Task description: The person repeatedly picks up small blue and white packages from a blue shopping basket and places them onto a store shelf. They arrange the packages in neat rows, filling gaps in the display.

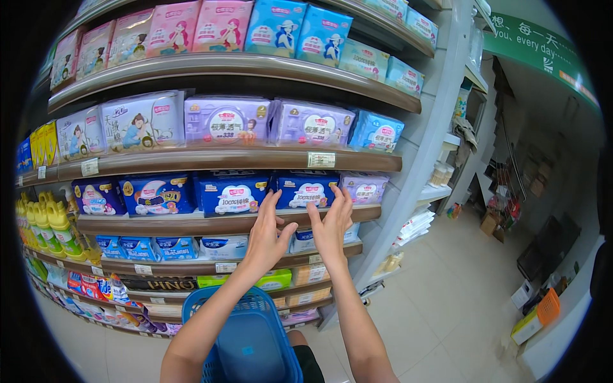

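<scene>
One dark-blue package (306,189) — between left fingers (272,200) and right fingers (336,194), both sets spread

The left grip (267,231) and right grip (333,226) were before opposite ends of a packet (305,191) on a shelf (159,225). Left of both stood neighbouring packets (233,193), farther left bottles (56,220); right, an end packet (369,188). Upper packets (313,122) sat above, a basket (250,348) below.
</scene>
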Demonstrator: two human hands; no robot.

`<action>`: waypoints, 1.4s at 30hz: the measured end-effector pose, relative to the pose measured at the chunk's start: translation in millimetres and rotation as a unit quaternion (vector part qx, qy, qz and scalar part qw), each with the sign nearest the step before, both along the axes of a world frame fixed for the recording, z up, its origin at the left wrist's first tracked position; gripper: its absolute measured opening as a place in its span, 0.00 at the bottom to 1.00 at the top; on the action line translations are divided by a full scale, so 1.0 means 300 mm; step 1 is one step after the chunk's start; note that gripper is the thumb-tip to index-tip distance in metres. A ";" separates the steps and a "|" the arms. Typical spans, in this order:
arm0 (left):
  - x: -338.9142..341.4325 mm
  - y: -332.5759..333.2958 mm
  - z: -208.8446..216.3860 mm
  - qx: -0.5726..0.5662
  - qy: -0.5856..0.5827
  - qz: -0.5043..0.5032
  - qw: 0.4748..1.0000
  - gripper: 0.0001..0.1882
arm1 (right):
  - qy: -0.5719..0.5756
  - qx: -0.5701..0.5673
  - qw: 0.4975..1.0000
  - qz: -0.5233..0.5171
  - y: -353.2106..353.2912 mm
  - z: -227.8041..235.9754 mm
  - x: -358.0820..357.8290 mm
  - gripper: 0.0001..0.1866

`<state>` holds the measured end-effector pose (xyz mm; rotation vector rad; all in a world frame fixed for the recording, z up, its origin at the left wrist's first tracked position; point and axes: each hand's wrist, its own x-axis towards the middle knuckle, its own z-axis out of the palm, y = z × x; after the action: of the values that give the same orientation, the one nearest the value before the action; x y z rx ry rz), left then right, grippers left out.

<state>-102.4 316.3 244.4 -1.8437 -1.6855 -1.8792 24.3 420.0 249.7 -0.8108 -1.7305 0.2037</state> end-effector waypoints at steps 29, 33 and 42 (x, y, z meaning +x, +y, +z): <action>0.180 -0.116 -0.168 0.120 -0.269 -0.177 0.939 0.29 | 0.348 -0.125 0.885 0.284 -0.205 -0.243 0.142 0.24; 0.177 -0.224 -0.283 0.114 -0.361 -0.136 0.916 0.19 | 0.370 -0.187 0.861 0.294 -0.325 -0.375 0.200 0.23; 0.112 -0.537 -0.420 0.070 -0.321 -0.168 0.930 0.33 | 0.294 -0.340 0.809 0.378 -0.615 -0.447 0.264 0.41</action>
<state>-68.9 155.1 118.5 -1.6439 -1.3395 -2.9051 103.4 235.4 115.6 -0.4061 -1.2658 1.5270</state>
